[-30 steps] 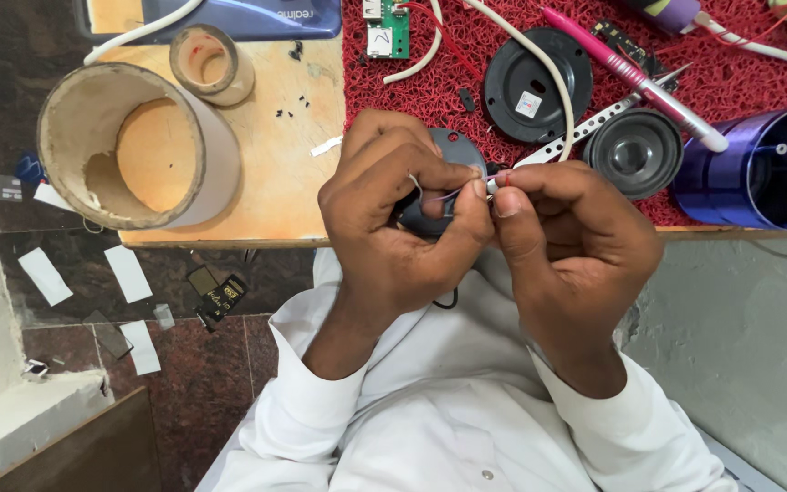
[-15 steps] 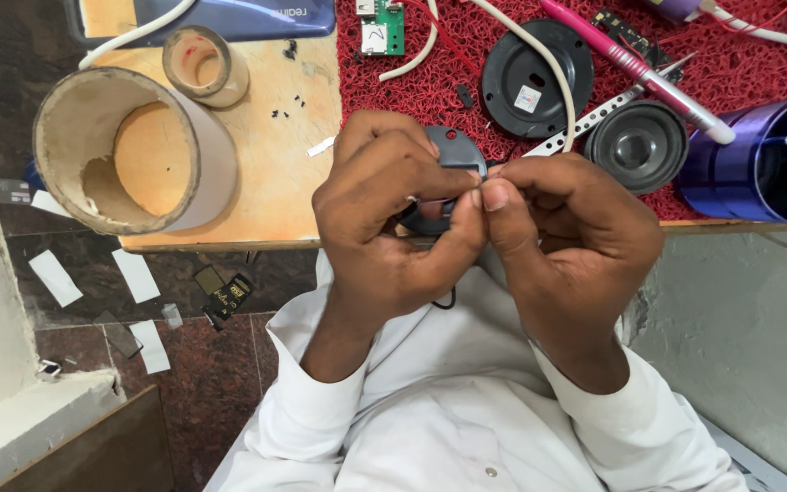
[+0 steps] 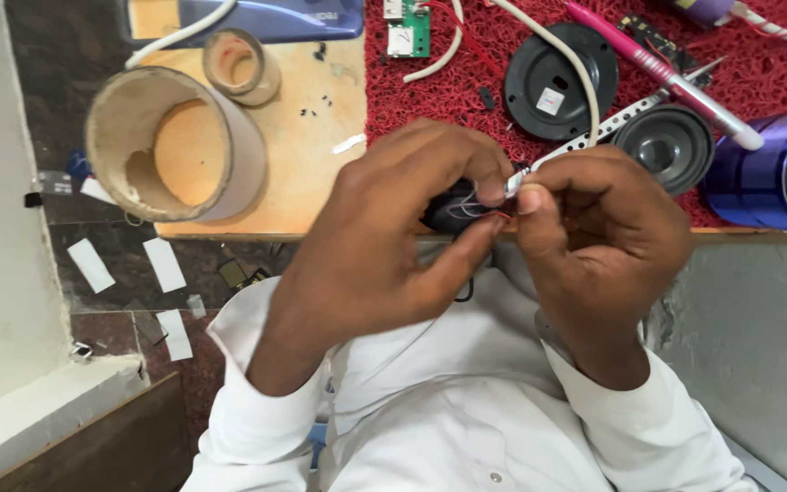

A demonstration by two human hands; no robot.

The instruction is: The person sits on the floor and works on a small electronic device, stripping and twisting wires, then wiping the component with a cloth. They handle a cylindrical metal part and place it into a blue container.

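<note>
My left hand (image 3: 393,232) is closed around a small black round part (image 3: 453,208) with thin red and white wires coming off it. My right hand (image 3: 598,241) pinches metal tweezers (image 3: 594,137) whose tips meet those wires between my thumbs. Both hands are held together just over the near edge of the wooden board (image 3: 311,128). Most of the black part is hidden by my fingers.
A large cardboard tube (image 3: 170,146) and a smaller tape roll (image 3: 240,66) stand on the board. The red mat (image 3: 776,82) carries a green circuit board (image 3: 409,27), a black disc (image 3: 557,82), a speaker driver (image 3: 665,146), a pink tool (image 3: 667,73) and a blue cylinder (image 3: 776,173).
My hands stay together on the part; my left thumb has stretched out under the wires and the view has shifted slightly.
</note>
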